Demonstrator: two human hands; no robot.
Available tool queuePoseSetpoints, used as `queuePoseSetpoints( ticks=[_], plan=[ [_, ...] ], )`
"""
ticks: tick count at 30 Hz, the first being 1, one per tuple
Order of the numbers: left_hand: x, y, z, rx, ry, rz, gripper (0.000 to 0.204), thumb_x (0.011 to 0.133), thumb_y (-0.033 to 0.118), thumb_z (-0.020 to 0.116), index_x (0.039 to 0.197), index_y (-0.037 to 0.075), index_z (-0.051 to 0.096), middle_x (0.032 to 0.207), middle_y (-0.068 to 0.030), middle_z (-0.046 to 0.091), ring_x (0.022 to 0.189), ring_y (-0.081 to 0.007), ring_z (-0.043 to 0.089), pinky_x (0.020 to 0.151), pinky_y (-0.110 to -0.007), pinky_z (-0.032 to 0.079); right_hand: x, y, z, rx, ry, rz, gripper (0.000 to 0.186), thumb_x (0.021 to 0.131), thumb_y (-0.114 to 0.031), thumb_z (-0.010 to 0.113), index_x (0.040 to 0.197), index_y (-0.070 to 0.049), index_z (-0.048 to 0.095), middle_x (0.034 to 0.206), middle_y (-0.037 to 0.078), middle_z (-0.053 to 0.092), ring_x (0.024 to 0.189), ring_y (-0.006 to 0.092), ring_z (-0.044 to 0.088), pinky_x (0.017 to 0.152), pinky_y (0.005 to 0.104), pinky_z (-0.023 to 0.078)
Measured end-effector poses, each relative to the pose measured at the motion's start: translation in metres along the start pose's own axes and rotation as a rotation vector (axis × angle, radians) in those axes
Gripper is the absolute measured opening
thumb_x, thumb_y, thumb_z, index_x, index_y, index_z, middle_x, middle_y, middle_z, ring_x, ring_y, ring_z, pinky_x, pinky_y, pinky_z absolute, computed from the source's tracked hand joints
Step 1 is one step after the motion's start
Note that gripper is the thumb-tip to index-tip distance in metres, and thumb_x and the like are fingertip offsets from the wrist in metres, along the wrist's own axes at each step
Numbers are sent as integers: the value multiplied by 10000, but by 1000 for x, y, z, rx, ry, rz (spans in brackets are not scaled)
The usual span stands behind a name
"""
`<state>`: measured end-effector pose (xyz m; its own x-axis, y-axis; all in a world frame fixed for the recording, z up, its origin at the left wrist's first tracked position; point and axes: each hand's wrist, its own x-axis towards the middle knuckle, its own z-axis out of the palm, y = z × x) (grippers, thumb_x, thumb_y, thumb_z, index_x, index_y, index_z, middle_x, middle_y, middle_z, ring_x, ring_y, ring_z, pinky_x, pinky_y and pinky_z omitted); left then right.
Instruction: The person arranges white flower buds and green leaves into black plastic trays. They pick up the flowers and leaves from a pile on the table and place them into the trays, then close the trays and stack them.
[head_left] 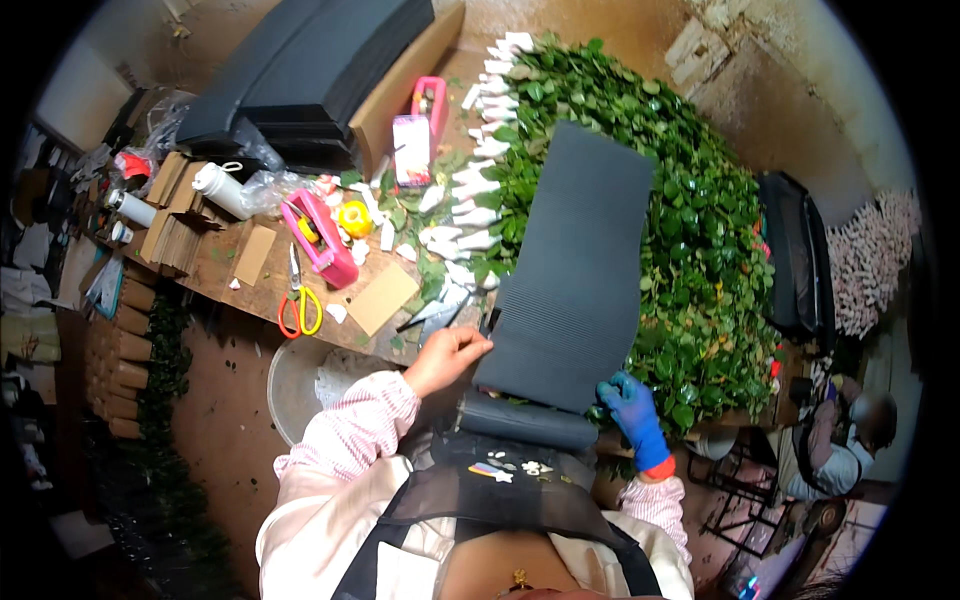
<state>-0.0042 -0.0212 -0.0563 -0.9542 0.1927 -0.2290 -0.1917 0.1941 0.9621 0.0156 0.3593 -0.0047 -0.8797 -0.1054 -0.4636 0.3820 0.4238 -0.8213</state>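
A long dark grey sheet with fine ridges (572, 270) stretches away from me, its far part over a broad pile of leafy green stems (700, 300). My bare left hand (448, 358) pinches the sheet's near left edge between thumb and fingers. At its near right corner, my right hand (634, 412), in a blue glove with a red cuff, grips the edge with curled fingers. A dark rolled or folded piece (527, 422) lies just below the sheet, against my apron. White-wrapped stem ends (472, 215) line the left side of the pile.
Left on the wooden table are red-and-yellow-handled scissors (300, 305), a pink tape dispenser (322, 240), a cardboard piece (382, 299) and a phone (411, 150). Black sheets (290, 85) are stacked behind. A pale bin (290, 390) stands below the table edge. Another person (840, 445) sits at right.
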Motion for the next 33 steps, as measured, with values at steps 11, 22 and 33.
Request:
queuePoseSetpoints(
  ticks=[11,22,33],
  plan=[
    [17,-48,2,404,-61,-47,300,995,286,746,977,-13,761,789,-142,728,698,-240,701,678,-375,532,66,-28,60,-821,-492,-715,330,959,-386,681,1250,-253,760,987,107,728,945,335,696,854,472,558],
    [42,-18,47,1136,-325,937,670,995,361,624,1549,14,473,1629,-192,450,1484,-317,470,1235,-461,364,74,10,79,-961,-497,-787,274,944,-378,699,1195,-285,759,945,98,710,899,329,695,821,491,543],
    [40,-38,58,922,-266,763,754,946,592,638,1463,49,566,1414,-142,599,1346,-320,531,1187,-491,356,69,-114,84,-877,163,-1033,522,899,-323,753,1380,-150,644,1201,162,725,1065,362,701,912,482,561]
  ],
)
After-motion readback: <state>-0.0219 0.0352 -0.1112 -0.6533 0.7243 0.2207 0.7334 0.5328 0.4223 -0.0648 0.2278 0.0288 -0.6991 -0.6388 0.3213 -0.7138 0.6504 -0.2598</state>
